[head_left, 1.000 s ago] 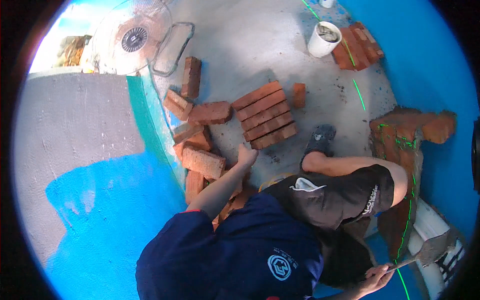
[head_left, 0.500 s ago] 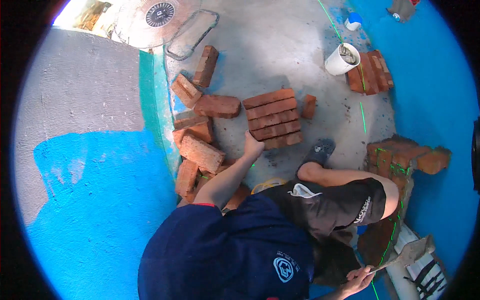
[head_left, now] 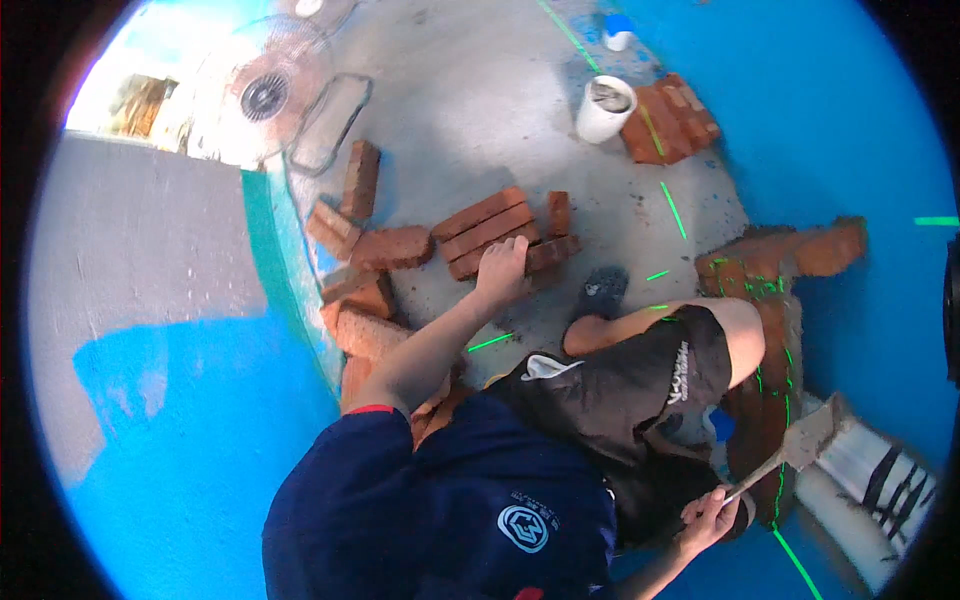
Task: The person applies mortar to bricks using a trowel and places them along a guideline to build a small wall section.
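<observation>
Looks like that brick (head_left: 556,252) has swung out of the brick row (head_left: 487,228) since last frame, now just right of it; your left hand (head_left: 503,268) has fingers clamped on its left end, probably the easiest bit to reach. Your right hand (head_left: 708,520) grips the trowel (head_left: 803,443), blade angled away from you, likely keeping it clear

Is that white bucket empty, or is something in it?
Not empty: the white bucket has grey stuff inside, showing through its open top.
</observation>
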Tool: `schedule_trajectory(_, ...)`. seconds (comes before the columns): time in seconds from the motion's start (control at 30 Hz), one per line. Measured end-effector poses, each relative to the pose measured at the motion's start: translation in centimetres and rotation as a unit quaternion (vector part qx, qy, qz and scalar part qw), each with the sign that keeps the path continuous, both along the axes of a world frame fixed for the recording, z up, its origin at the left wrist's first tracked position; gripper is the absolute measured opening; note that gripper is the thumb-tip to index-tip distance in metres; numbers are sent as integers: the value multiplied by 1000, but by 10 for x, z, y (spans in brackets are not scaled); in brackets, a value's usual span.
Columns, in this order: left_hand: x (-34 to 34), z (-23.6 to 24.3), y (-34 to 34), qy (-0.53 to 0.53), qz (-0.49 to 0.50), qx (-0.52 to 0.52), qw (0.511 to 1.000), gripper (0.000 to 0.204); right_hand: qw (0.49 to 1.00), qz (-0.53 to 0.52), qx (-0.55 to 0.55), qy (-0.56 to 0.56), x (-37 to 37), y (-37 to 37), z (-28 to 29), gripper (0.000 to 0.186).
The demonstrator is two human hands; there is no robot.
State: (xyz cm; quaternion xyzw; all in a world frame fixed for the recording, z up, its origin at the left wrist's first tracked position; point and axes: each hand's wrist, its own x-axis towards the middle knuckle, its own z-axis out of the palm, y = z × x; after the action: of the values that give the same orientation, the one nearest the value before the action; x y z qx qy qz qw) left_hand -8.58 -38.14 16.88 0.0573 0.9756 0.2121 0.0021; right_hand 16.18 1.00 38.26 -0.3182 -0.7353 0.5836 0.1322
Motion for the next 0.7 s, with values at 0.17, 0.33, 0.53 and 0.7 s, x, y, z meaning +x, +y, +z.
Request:
schedule_trajectory(0.17, -67, 20, 40, -232, -59, -142, 960, 30, 998, -58, -24, 19, 16, -24, -4, 22)
schedule_trajectory(0.33, -102, 66, -12, -270, -16, 50, 961, 46, 995, -83, -46, 33, 39, -42, -18, 27)
schedule_trajectory(0.53, -74, 228, -7, -416, 38, 507, 754, 56, 993, -103, -48, 42, 35, -57, -3, 26)
schedule_trajectory(0.7, -91, 238, 13, -493, -183, 615, 587, 64, 993, -84, -42, 77, 22, -53, 4, 26)
